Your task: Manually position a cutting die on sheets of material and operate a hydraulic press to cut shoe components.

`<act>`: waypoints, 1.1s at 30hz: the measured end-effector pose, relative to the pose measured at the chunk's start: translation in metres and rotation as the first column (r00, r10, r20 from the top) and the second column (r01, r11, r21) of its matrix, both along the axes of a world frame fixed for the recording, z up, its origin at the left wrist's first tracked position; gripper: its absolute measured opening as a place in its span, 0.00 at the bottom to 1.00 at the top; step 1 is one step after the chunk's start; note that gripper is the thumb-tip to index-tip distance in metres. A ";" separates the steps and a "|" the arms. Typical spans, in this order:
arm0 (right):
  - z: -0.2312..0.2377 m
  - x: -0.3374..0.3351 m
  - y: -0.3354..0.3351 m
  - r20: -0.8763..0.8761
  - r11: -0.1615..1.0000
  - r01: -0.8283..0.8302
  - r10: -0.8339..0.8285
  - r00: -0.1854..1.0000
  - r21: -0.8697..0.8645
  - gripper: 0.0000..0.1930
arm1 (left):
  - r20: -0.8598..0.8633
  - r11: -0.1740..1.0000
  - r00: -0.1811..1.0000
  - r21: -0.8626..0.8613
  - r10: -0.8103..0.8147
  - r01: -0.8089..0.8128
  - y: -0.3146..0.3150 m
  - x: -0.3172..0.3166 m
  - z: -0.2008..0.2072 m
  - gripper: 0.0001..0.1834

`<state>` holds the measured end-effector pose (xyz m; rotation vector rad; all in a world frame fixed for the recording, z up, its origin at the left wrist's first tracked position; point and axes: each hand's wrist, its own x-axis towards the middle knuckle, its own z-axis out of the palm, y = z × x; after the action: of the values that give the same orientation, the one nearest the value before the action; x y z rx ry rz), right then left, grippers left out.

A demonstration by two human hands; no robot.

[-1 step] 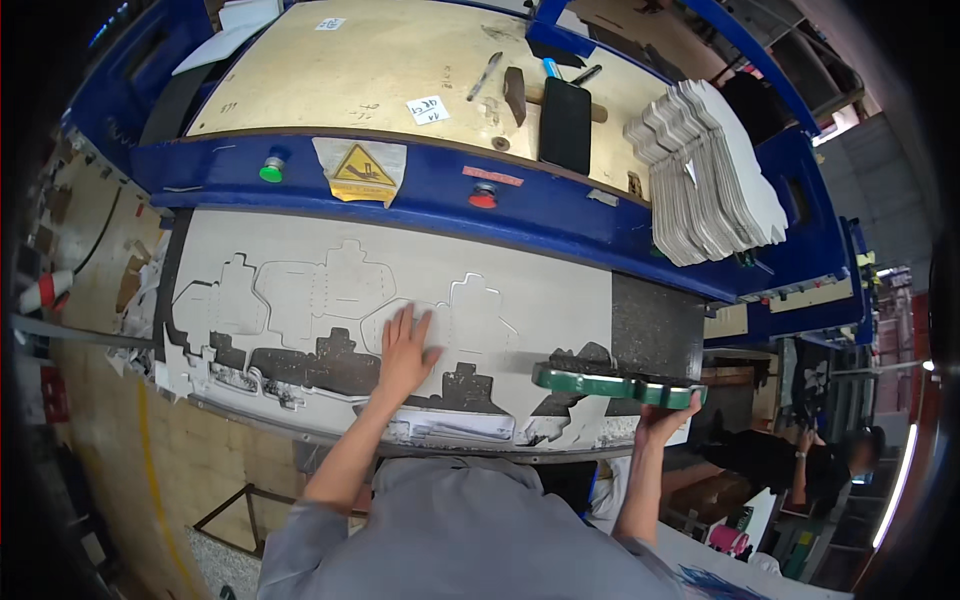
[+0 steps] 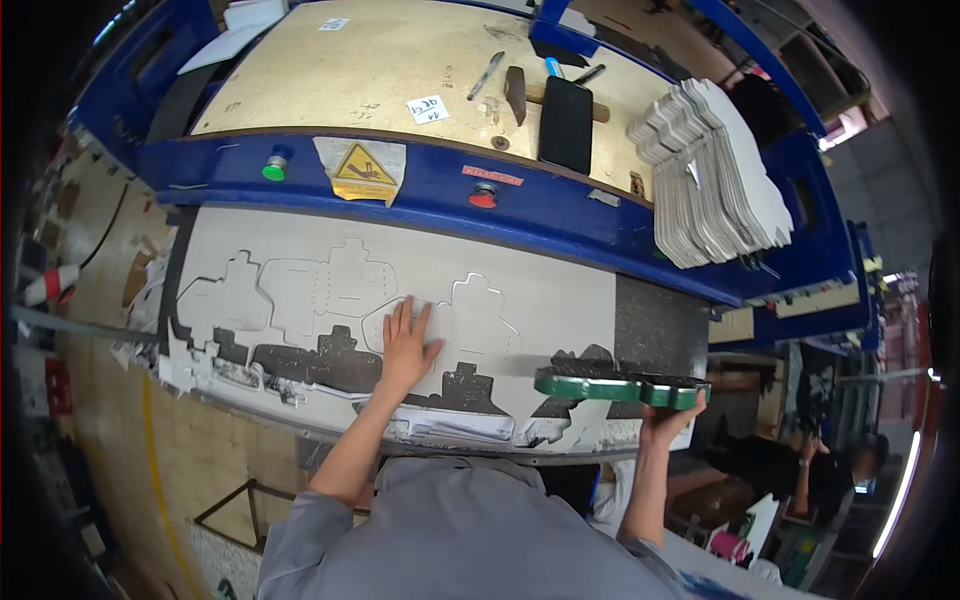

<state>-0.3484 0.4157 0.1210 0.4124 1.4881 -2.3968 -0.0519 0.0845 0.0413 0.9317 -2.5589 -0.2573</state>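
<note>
Your left hand (image 2: 405, 352): spread flat on the grey sheet (image 2: 570, 295), nothing gripped. Right hand (image 2: 664, 424): clasping the green die (image 2: 588, 386) by its right end, over the sheet. Likely positioning; next needs uncut area.

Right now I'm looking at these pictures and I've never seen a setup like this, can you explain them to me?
Of course. There's no robot: these are a person's bare hands, seen by a wide fisheye camera on their head, looking down, so straight edges bend. In front stands a blue machine. The left hand rests on a grey sheet with cut outlines, its fingers spread. The right hand holds a green-edged piece by its right end. On the wooden top lie a hammer and a dark phone; at its right is a stack of grey cut pieces.
</note>
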 end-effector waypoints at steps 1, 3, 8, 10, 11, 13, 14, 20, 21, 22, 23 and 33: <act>0.014 -0.002 -0.007 0.015 0.999 -0.014 0.014 1.000 0.043 0.31 | -0.073 0.982 0.988 0.146 0.135 -0.123 0.001 -0.004 -0.003 0.27; 0.013 -0.023 0.017 0.035 0.998 -0.058 0.058 0.998 -0.004 0.30 | -0.126 0.922 0.936 0.261 0.328 -0.288 -0.006 -0.002 -0.010 0.31; -0.058 -0.133 0.121 -0.085 0.965 -0.032 0.010 0.996 -0.261 0.33 | -0.018 0.193 0.385 0.886 0.923 -0.421 -0.019 0.038 -0.039 0.23; -0.006 -0.140 0.117 -0.201 0.984 -0.079 0.046 0.979 -0.162 0.34 | 0.187 -0.176 0.141 0.981 0.972 -0.086 -0.034 0.039 -0.021 0.17; 0.017 -0.139 0.116 -0.270 0.979 -0.169 0.134 0.954 -0.113 0.35 | 0.277 -0.277 0.004 0.961 0.961 0.021 -0.038 0.033 -0.008 0.16; 0.027 -0.173 0.143 -0.529 0.847 -0.313 0.516 0.673 0.429 0.44 | 0.220 -0.224 0.052 0.971 0.974 0.080 -0.041 0.036 -0.005 0.17; 0.061 -0.159 0.112 -0.610 0.736 -0.168 0.648 0.457 0.656 0.46 | 0.285 -0.283 -0.008 0.955 0.958 0.090 -0.044 0.049 -0.013 0.18; 0.024 -0.149 0.041 -0.059 0.051 0.120 0.996 0.071 0.992 0.47 | 0.338 -0.342 0.072 0.938 0.939 0.062 -0.047 0.012 0.010 0.18; 0.003 -0.152 0.035 -0.074 0.061 0.145 0.994 0.085 0.987 0.47 | 0.325 -0.329 0.067 0.942 0.943 0.069 -0.048 0.005 0.011 0.18; -0.001 -0.147 0.027 -0.004 -0.014 0.123 0.990 0.143 0.992 0.49 | 0.308 -0.317 0.151 0.947 0.939 0.044 -0.049 0.000 0.010 0.20; -0.009 -0.150 0.019 -0.012 -0.006 0.128 0.990 0.139 0.992 0.49 | 0.290 -0.303 0.234 0.953 0.928 0.021 -0.050 -0.003 0.010 0.22; 0.006 -0.010 -0.163 -0.402 0.260 -0.430 0.872 -0.281 0.865 0.34 | -0.224 -0.123 0.394 0.718 0.891 0.685 -0.029 0.052 -0.016 0.12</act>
<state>-0.3584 0.2523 0.1266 -1.7753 1.6929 -0.9956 0.0001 0.0553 0.0253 0.9158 -0.3624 -2.2537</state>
